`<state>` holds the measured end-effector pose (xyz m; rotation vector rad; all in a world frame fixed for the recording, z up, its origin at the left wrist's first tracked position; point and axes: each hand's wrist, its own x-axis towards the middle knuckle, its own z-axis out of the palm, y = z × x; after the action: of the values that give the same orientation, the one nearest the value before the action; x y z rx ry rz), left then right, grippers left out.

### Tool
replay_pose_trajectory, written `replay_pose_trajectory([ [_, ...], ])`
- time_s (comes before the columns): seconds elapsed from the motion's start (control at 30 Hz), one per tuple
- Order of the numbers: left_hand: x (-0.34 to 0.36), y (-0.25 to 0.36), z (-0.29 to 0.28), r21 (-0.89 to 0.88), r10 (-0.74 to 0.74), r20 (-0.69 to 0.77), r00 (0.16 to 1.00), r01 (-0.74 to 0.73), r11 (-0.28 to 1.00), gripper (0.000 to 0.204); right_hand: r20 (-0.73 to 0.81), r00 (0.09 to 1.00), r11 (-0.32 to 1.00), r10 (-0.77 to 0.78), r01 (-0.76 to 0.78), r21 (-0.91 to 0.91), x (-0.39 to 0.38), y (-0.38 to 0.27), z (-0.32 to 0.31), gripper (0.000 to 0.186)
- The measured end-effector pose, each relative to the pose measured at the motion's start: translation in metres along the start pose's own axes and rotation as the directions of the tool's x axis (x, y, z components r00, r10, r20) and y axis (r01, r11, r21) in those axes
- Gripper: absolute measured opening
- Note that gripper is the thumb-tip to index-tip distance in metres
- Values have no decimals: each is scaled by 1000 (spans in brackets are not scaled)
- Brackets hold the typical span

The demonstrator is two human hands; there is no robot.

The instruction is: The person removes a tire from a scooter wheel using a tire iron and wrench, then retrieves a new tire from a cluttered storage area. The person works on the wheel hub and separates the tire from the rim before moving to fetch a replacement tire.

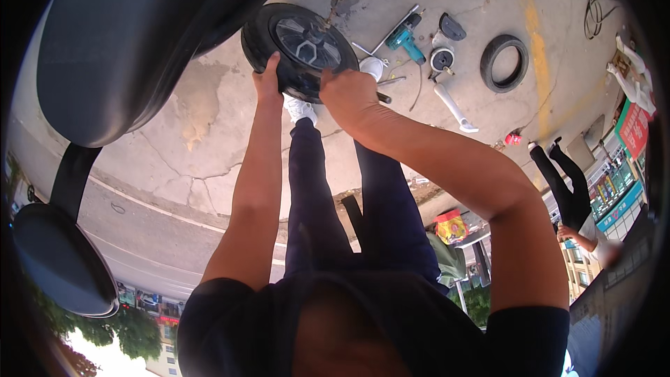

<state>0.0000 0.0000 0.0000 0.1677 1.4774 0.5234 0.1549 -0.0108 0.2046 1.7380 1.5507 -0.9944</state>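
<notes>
A wheel with a black tyre [259,40] and grey-black spoked hub is tilted up in front of my legs, above my white shoes. My left hand [269,78] grips its left edge, thumb up on the sidewall. My right hand [349,96] is closed at its lower right rim, fingers mostly hidden. A short dark rod end [384,98] shows just beside my right hand; I cannot tell whether I hold it. On the ground to the right lie a teal power drill [403,40], a metal wrench bar [398,25] and a small round wheel hub part [442,60].
A large black vehicle body [112,42] fills the upper left. A loose tyre [488,63], white tool [453,108], dark curved part [451,26] and cables [594,17] lie at right. Another person [576,195] stands at far right, near a red-and-yellow bag [451,227].
</notes>
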Motion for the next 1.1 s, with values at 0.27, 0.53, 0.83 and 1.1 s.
replay_pose_trajectory([
  [0.27, 0, 4, -69, 147, 6, -170, 985, 19, 989, 77, 254, 941, 891, -226, 305, -337, 44, -52, -36, 23],
  [0.53, -21, 26, -14, 48, 116, -172, 978, -110, 993, 60, 88, 991, 994, -105, 106, -7, 14, -40, -51, 28],
  [0.83, -14, 18, -18, 219, 116, -303, 946, -49, 975, 73, 124, 948, 902, -292, 317, -294, 44, -28, -57, 20],
  [1.1, -26, 27, -35, 129, 103, -272, 957, -70, 989, 84, 131, 841, 843, -524, 535, -61, 116, 57, -55, 18],
])
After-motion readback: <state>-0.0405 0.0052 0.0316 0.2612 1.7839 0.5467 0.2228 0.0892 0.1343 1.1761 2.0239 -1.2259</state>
